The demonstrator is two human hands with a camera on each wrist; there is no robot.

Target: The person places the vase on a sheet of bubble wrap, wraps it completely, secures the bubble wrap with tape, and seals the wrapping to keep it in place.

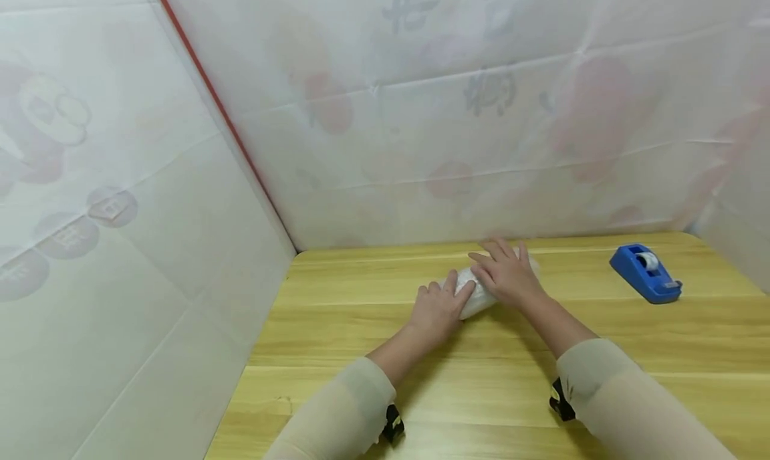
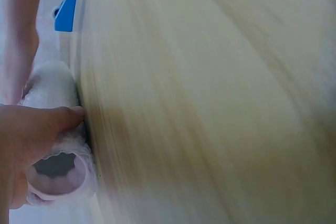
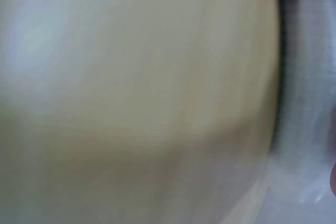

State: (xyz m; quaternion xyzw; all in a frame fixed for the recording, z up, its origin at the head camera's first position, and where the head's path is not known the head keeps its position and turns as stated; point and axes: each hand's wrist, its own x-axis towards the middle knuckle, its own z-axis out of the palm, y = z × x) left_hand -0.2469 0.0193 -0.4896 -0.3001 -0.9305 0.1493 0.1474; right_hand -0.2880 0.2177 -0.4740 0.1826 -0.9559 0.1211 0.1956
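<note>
A bubble-wrapped cylinder (image 1: 479, 301) lies on its side near the back of the wooden table. In the left wrist view its open end shows a round pale rim (image 2: 58, 184) with a dark hollow inside. My left hand (image 1: 436, 307) grips the near-left end, thumb along the near side and fingers over the top. My right hand (image 1: 508, 273) rests on the right part of the roll with its fingers spread and fairly straight. In the right wrist view the bubble wrap (image 3: 307, 87) is blurred, and only a bit of that hand shows at the edge.
A blue tape dispenser (image 1: 646, 276) with a roll of clear tape stands at the right on the wooden table (image 1: 481, 400). Pale printed sheets (image 1: 385, 146) hang as walls behind and to the sides, close against the table's back edge.
</note>
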